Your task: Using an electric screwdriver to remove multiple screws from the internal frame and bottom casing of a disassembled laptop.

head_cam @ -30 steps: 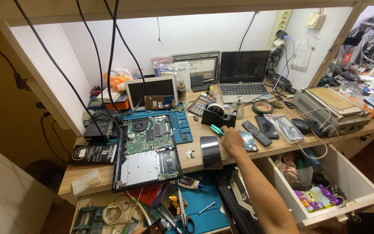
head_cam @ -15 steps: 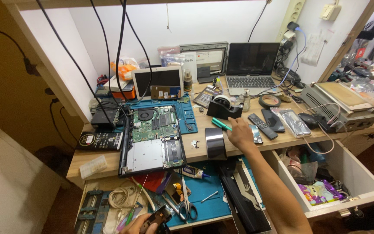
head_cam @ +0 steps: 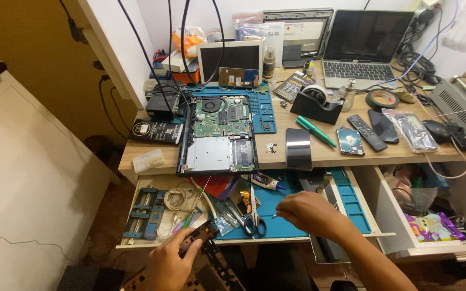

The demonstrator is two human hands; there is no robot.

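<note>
My left hand (head_cam: 169, 265) is at the bottom edge and grips a black plastic laptop frame piece (head_cam: 207, 257) by its upper end. My right hand (head_cam: 309, 213) hovers over the blue mat (head_cam: 276, 229) in the pulled-out drawer. Its fingertips are pinched on a tiny part (head_cam: 275, 214) too small to identify. Scissors (head_cam: 254, 220) lie on the mat just left of that hand. An opened laptop base (head_cam: 218, 134) with its green circuit board exposed rests on the desk above the drawer.
On the desk are a green screwdriver (head_cam: 316, 132), a hard drive (head_cam: 350, 141), a black tape dispenser (head_cam: 317, 103), remotes (head_cam: 367, 132), a tablet (head_cam: 231, 57) and a second laptop (head_cam: 363, 48). A glue tube (head_cam: 266, 182) and cables (head_cam: 178, 199) lie in the drawer. Another drawer (head_cam: 432, 215) stands open at right.
My right hand has come down from the desk top near the green screwdriver to the drawer mat. The view has tilted down, and my left hand with the black frame piece shows more fully.
</note>
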